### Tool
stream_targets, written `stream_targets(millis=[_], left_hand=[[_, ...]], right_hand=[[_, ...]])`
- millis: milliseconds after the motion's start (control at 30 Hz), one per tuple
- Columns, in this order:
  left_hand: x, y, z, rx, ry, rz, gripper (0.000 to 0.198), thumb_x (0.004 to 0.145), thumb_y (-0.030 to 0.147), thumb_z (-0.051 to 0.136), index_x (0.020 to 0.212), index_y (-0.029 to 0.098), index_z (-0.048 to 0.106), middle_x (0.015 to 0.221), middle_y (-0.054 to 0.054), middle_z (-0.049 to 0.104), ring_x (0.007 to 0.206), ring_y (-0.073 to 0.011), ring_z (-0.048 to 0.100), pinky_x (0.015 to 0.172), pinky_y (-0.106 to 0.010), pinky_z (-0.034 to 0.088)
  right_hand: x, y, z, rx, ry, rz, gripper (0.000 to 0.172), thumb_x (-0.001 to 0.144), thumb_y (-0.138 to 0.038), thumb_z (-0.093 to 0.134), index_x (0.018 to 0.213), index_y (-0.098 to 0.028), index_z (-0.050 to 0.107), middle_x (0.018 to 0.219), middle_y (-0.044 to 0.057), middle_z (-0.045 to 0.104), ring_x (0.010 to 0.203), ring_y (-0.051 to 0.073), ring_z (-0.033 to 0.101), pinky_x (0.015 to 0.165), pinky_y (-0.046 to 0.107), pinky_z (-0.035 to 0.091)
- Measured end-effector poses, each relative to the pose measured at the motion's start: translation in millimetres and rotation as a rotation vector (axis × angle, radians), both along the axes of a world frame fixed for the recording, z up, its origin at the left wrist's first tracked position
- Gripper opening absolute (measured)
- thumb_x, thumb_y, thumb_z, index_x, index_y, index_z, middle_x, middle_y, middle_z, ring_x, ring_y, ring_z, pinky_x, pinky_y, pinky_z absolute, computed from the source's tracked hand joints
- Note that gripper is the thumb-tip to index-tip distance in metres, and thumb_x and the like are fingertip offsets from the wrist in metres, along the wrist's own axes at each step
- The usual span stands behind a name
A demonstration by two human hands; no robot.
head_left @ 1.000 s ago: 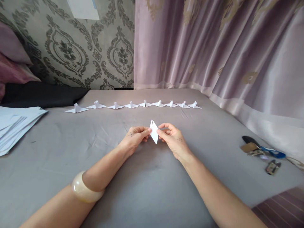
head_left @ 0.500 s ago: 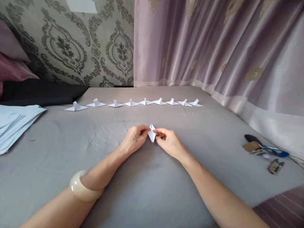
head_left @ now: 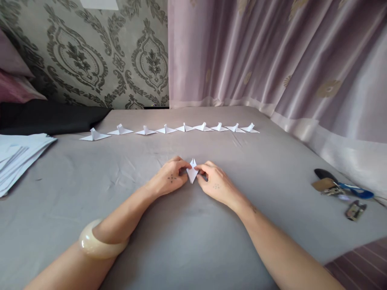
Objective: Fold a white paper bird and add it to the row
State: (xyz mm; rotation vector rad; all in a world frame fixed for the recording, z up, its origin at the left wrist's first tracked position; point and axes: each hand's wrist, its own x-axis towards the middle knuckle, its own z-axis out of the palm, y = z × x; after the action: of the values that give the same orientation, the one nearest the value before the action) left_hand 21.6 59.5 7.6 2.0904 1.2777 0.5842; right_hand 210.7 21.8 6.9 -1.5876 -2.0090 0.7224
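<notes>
Hands meet at centre of the grey sheet [head_left: 193, 241]: left hand [head_left: 169, 179] and right hand [head_left: 216, 185] each pinch one side of a small folded white paper piece [head_left: 192, 172], fingertips closed on it, paper low against the sheet. Row of nine folded paper birds [head_left: 169, 129] lies at 12 o'clock, well apart; paper stack [head_left: 18, 155] at 9 o'clock, keys [head_left: 341, 189] at 3 o'clock.
</notes>
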Motion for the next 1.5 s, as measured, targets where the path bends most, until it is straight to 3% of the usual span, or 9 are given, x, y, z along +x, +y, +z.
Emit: stream_targets(millis=[233,367,500,667,933,1200,1333,1500], left_hand=[[-6,7,2.8,-0.048,-0.094,-0.027,0.02,0.079,0.031,0.061,0.088,0.022,0.077,0.091,-0.006,0.065,0.073,-0.0181,0.06,0.068,-0.028,0.046],[-3,7,5.0,-0.036,-0.082,0.039,0.023,0.082,0.034,0.059,0.079,0.021,0.077,0.083,-0.005,0.066,0.071,-0.0185,0.06,0.068,-0.028,0.045],[1,8,7.2,-0.038,-0.023,0.081,0.025,0.081,0.035,0.056,0.078,0.019,0.075,0.082,-0.004,0.066,0.071,-0.0184,0.06,0.067,-0.028,0.044],[4,9,9.3,-0.057,0.048,0.09,0.028,0.081,0.035,0.051,0.078,0.017,0.072,0.08,-0.003,0.064,0.07,-0.0171,0.058,0.064,-0.027,0.042],[5,10,16.3,-0.119,0.037,0.076,0.032,0.08,0.04,0.05,0.071,0.016,0.068,0.063,0.001,0.056,0.057,-0.0128,0.046,0.053,-0.025,0.034],[2,12,18.3,-0.192,-0.011,0.101,0.031,0.077,0.043,0.055,0.068,0.016,0.066,0.057,0.002,0.05,0.054,-0.0114,0.042,0.052,-0.024,0.032],[3,13,17.9,-0.152,0.043,0.093,0.029,0.079,0.04,0.054,0.067,0.016,0.066,0.058,0.002,0.05,0.054,-0.0115,0.042,0.053,-0.025,0.031],[4,13,17.7,-0.131,0.083,0.091,0.029,0.08,0.038,0.053,0.07,0.015,0.068,0.061,0.001,0.054,0.057,-0.0127,0.045,0.053,-0.025,0.033]], right_hand=[[3,5,0.5,-0.035,0.072,-0.01,0.028,0.095,-0.032,0.046,0.102,-0.023,0.072,0.095,0.004,0.061,0.074,0.014,0.057,0.069,0.029,0.042],[5,10,-0.7,-0.042,0.098,-0.019,0.028,0.094,-0.028,0.045,0.098,-0.022,0.073,0.094,0.005,0.064,0.079,0.016,0.059,0.072,0.029,0.042],[12,17,2.1,-0.164,0.184,-0.018,0.026,0.09,-0.025,0.047,0.1,-0.022,0.071,0.096,0.004,0.07,0.085,0.017,0.063,0.074,0.028,0.044],[13,20,7.4,-0.249,0.216,-0.042,0.028,0.089,-0.039,0.049,0.089,-0.021,0.07,0.081,0.001,0.068,0.07,0.016,0.059,0.062,0.026,0.041],[1,19,7.8,-0.147,0.141,-0.137,0.022,0.083,-0.038,0.056,0.078,-0.021,0.07,0.071,0.0,0.066,0.066,0.015,0.058,0.064,0.027,0.041],[-1,15,4.4,-0.03,0.074,-0.136,0.024,0.084,-0.036,0.055,0.073,-0.022,0.071,0.078,0.001,0.065,0.067,0.015,0.055,0.063,0.027,0.04],[-1,17,5.5,-0.144,0.089,-0.18,0.03,0.083,-0.041,0.053,0.067,-0.021,0.068,0.062,-0.001,0.057,0.055,0.013,0.045,0.052,0.026,0.033],[-3,19,7.5,-0.235,0.149,-0.247,0.027,0.078,-0.043,0.057,0.073,-0.021,0.071,0.067,-0.001,0.063,0.058,0.014,0.051,0.052,0.026,0.037]])
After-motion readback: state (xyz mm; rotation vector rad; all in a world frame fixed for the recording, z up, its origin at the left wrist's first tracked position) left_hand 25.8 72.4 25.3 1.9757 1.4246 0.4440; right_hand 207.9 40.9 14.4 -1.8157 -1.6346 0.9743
